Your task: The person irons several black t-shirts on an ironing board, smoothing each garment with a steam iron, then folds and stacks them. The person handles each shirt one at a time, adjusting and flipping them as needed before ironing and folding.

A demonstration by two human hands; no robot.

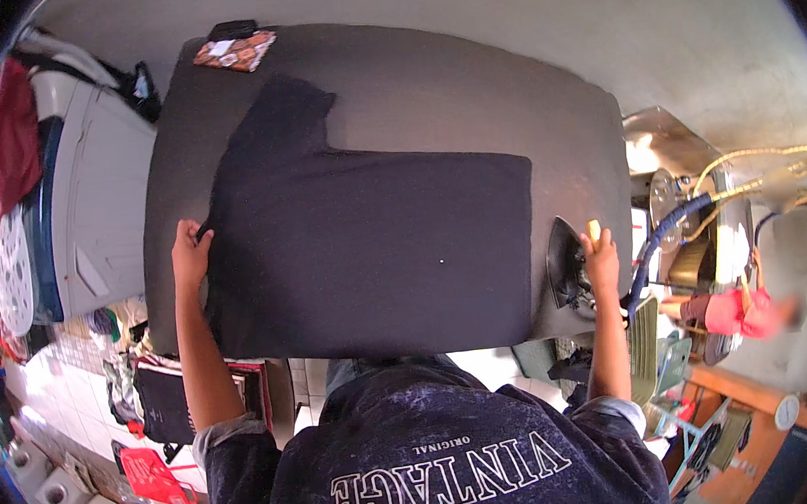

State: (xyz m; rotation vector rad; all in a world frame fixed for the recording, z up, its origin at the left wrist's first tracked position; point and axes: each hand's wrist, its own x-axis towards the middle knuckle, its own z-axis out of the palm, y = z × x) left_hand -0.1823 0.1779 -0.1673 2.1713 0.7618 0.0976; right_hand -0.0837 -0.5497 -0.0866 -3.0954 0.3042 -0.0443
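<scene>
A dark navy T-shirt [374, 245] lies spread over the padded dark table [465, 81], its sleeve pointing to the far left and its hem to the right. My left hand [191, 248] is at the shirt's left edge, fingers closed on a bit of the fabric. At the right side, my right hand [599, 248] grips the yellowish handle of a dark clothes iron [565, 261]. The iron rests just right of the hem, its soleplate turned toward the shirt. A blue-wrapped hose [660, 242] passes close to the right of that hand.
A patterned pouch [237, 51] and a black item [233, 29] lie at the table's far left corner. White washing machines [105, 183] stand to the left. Folded clothes [167, 401] are stacked low at the left. A person in a red top [735, 313] is at the far right.
</scene>
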